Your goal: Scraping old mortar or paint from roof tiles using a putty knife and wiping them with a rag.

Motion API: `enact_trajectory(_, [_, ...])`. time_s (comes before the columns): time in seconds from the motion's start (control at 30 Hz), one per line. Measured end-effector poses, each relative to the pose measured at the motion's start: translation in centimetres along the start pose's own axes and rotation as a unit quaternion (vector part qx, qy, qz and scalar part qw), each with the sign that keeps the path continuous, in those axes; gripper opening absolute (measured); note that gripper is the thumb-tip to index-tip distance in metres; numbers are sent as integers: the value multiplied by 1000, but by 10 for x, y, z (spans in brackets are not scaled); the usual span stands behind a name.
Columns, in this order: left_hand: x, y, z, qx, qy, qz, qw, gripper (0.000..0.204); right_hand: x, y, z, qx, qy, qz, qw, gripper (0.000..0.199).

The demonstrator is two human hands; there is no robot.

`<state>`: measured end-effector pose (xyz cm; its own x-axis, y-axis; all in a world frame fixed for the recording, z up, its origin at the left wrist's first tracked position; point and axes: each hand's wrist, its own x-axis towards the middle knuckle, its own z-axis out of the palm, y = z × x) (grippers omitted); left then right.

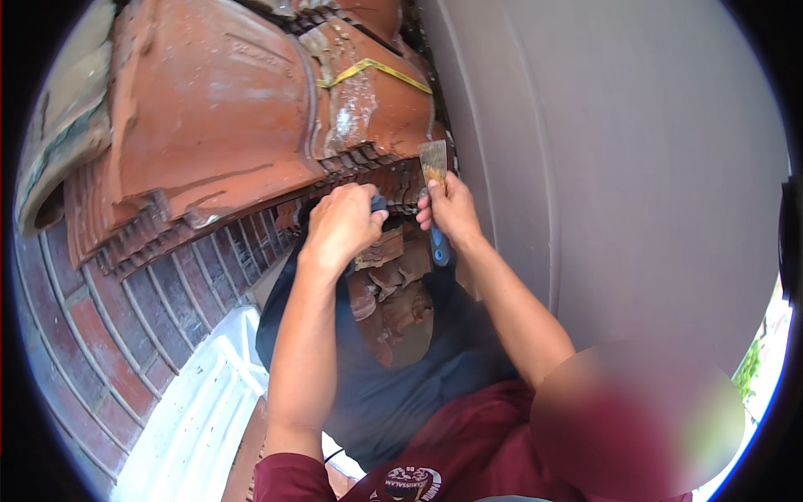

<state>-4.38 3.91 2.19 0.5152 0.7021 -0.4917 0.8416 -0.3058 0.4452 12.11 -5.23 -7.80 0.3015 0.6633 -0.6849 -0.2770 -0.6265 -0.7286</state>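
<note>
My right hand (452, 209) grips the scraper (434, 180), blade up against the stacked roof tiles (217, 117). My left hand (339, 226) is clenched on a dark object. Scraping underway; next stroke likely needs firm blade pressure.

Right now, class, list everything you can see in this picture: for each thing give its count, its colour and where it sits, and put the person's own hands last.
Curved terracotta roof tiles: a stack, count unclear, orange-red, upper left.
Yellow strap: one, across the upper tiles.
Red brick wall: one, left, below the tiles.
Flat grey-beige wall panel: one, right.
Dark cloth bag: one, dark blue-grey, centre, tile pieces inside.
White ribbed sheet: one, lower left.
Metal scraper with blue handle: one, rusty blade, centre top.
Left hand: grips the bag's rim.
Right hand: holds the scraper.
</note>
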Motion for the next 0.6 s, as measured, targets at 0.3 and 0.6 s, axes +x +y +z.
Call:
enact_trajectory(0.3, [7,-9,9,-91,91,-71,989,32,44,-91,62,-226,-142,-42,963,22])
enact_trajectory(0.6, [11,-12,4,-91,89,-107,986,23,51,-76,64,-244,-164,-23,956,23])
